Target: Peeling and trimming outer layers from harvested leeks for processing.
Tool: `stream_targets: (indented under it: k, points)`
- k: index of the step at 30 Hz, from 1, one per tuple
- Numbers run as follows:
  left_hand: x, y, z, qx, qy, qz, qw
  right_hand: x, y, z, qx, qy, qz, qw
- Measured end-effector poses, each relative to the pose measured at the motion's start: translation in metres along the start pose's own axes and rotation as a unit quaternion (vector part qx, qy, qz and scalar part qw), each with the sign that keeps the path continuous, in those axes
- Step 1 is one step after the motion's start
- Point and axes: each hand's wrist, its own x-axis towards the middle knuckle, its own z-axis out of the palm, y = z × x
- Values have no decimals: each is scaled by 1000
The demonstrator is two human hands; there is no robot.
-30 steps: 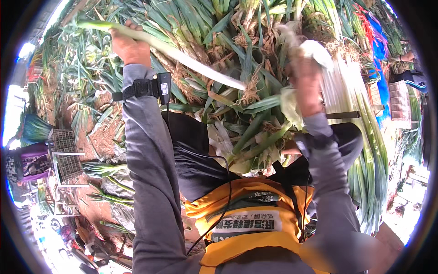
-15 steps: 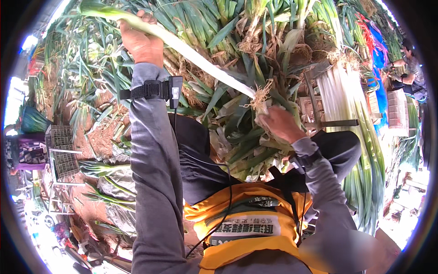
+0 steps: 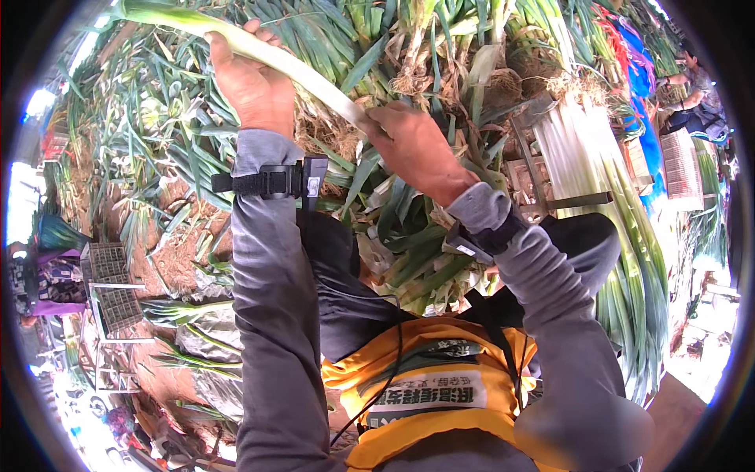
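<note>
A long leek (image 3: 305, 75) with a white stalk slants across the upper left, its green end toward the far left. My left hand (image 3: 255, 88) is closed around it near the green part. Closer to the root end, my right hand (image 3: 417, 145) grips the white stalk, hiding the roots. Below my right hand, loose leaves and peelings (image 3: 421, 256) lie heaped between my knees. Untrimmed leeks with dry roots (image 3: 413, 75) are piled beyond both hands.
Clean white leeks (image 3: 586, 149) lie in a bundle at the right, on a metal frame (image 3: 578, 200). A wire crate (image 3: 114, 295) stands at the left. Another person (image 3: 696, 98) works at the far right. Leaves litter the soil (image 3: 169, 248).
My right hand has moved up and left from the leek's root tip onto its white stalk. My left hand still holds the leek, which has shifted slightly left.
</note>
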Motion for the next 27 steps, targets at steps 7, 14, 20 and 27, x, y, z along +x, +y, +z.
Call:
stream_targets:
  k: [7,14,20,27]
  points:
    - [1,9,-14,0,-48,-25,999,1,1,20,-17,8,-62,998]
    - [18,9,-30,-7,-90,-23,996,4,6,16,52,-16,32,998]
    - [22,5,-33,-17,-137,-76,988,0,3,6,162,-69,141,974]
    - [28,0,-34,-166,-224,-179,943,-9,18,7,47,-60,49,996]
